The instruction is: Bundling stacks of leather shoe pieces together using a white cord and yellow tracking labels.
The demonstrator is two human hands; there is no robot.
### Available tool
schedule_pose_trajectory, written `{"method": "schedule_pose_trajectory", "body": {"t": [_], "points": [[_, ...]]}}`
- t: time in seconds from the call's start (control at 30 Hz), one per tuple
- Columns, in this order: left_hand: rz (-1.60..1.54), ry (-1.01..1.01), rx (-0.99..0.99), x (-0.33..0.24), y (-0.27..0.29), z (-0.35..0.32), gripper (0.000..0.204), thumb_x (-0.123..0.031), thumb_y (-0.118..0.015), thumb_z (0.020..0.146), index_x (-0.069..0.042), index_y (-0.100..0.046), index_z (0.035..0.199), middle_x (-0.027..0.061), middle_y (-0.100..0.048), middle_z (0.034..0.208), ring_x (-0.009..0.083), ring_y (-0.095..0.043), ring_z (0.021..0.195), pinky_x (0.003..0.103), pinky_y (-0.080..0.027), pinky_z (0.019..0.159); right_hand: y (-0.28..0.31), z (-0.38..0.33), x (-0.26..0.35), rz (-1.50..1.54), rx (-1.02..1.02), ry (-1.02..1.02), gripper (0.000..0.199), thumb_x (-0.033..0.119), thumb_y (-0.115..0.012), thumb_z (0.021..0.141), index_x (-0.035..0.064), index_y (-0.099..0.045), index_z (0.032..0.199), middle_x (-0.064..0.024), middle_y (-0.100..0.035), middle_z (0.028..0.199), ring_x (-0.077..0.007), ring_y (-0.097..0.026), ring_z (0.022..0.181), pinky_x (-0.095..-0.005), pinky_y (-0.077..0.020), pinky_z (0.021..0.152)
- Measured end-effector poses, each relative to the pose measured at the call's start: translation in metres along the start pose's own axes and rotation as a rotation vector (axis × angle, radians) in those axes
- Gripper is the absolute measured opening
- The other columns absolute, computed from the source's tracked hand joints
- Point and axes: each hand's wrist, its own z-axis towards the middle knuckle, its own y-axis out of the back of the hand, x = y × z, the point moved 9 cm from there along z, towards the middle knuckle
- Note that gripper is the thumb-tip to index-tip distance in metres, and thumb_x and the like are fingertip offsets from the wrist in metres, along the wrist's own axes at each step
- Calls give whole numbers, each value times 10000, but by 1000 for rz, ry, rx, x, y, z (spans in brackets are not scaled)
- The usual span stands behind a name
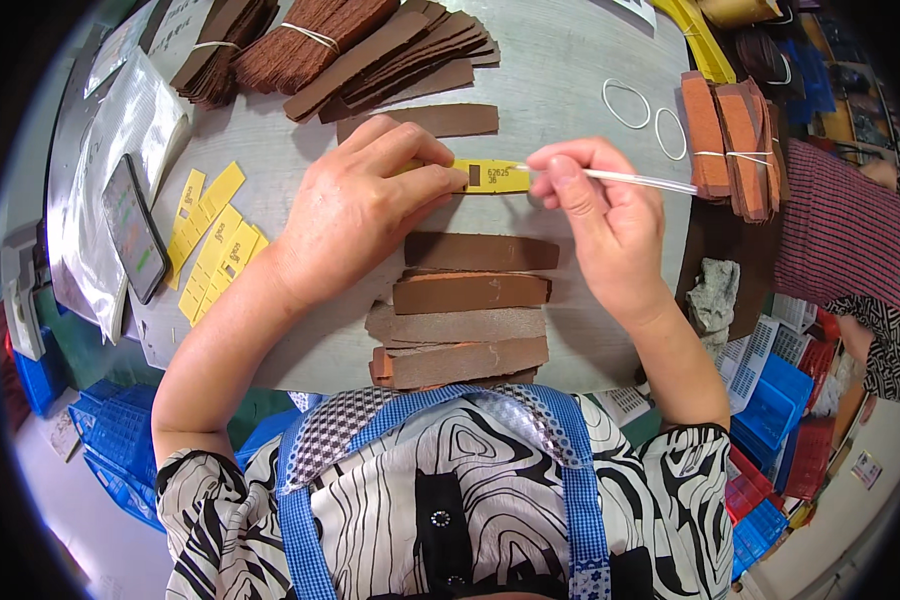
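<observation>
My left hand is closed on a yellow marking template, its fingertips pressing the left end onto the table. The template is a narrow strip with a small cut-out window and dark printing; what lies under it is hidden. Between the fingers of my right hand is a thin white pen, its tip touching or close to the template's right half. A brown strip lies just beyond my left hand. Nearer to me, several brown leather strips are laid out in a rough column.
At the back left lie banded bundles and a fanned stack of strips. A phone and more yellow templates are by my left forearm. White rubber bands and an orange-brown bundle lie right, near another person's striped garment.
</observation>
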Motion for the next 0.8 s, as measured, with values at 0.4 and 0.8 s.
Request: {"method": "schedule_pose_trajectory", "body": {"t": [0.4, 0.8], "points": [[-29, -20, -26, -1, 0, -2, 230, -58, -777, 796, -99, -756, 1020, 46, -676, 1001, 270, -650, 937, 384, -565, 801, -34, 6, 33, -461, 41, 356, 138, 112, -647, 992, 14, -622, 898, -140, -636, 834, -349, -619, 749, -428, -504, 674], [-218, -7, 122, -14, -3, -7, 203, -52, -802, 802, -104, -764, 995, 56, -690, 1021, 272, -667, 938, 376, -561, 799, 9, 24, -10, 81, -37, -15, 313, 261, -532, 1108, 6, -693, 1027, -34, -701, 905, -96, -650, 824, -257, -528, 736]]}}
